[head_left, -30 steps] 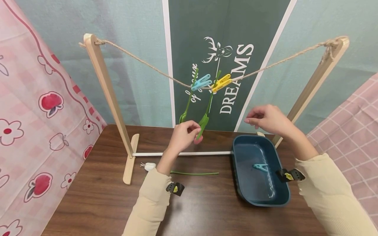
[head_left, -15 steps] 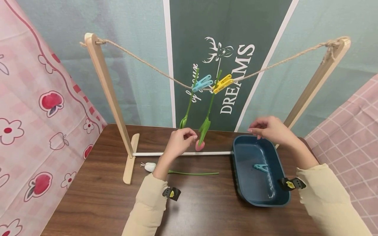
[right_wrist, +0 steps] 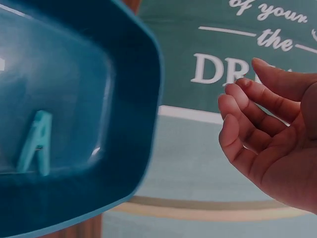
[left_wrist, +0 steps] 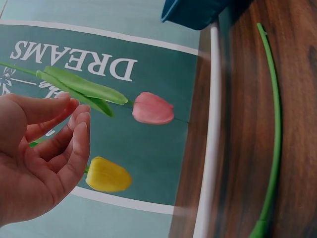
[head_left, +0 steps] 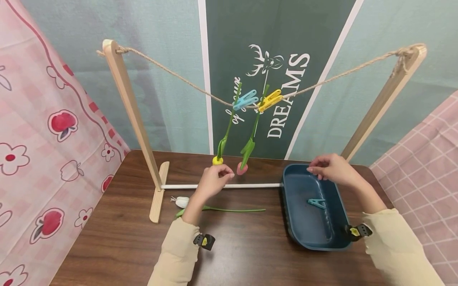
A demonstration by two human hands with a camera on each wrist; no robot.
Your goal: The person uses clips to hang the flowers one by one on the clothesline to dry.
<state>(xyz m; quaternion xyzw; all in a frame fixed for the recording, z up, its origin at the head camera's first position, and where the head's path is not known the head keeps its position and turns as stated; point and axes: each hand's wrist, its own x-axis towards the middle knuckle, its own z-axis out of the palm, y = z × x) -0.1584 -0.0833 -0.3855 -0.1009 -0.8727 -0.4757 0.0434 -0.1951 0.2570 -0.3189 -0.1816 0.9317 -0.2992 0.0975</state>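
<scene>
Two artificial tulips hang head down from a twine line (head_left: 171,73). A blue clothespin (head_left: 245,100) holds the stem of the yellow tulip (left_wrist: 109,174); a yellow clothespin (head_left: 270,100) holds that of the pink tulip (left_wrist: 153,108). My left hand (head_left: 214,180), fingers loosely curled and holding nothing, is just below the yellow bloom and left of the pink one. Over the far end of a dark blue basin (head_left: 286,206) hovers my right hand (head_left: 330,169), likewise holding nothing. Inside the basin lies another blue clothespin (right_wrist: 37,143). A white tulip (head_left: 182,202) lies on the table, partly hidden by my left forearm.
Wooden posts (head_left: 130,111) at left and right carry the twine. A white rod (head_left: 250,185) runs low between them, behind the white tulip's green stem (left_wrist: 276,134). Printed curtains (head_left: 64,159) hang around the brown table (head_left: 118,246).
My left hand has let go of the pink tulip and moved down and left, leaving both blooms hanging in view. My right hand has come down over the basin.
</scene>
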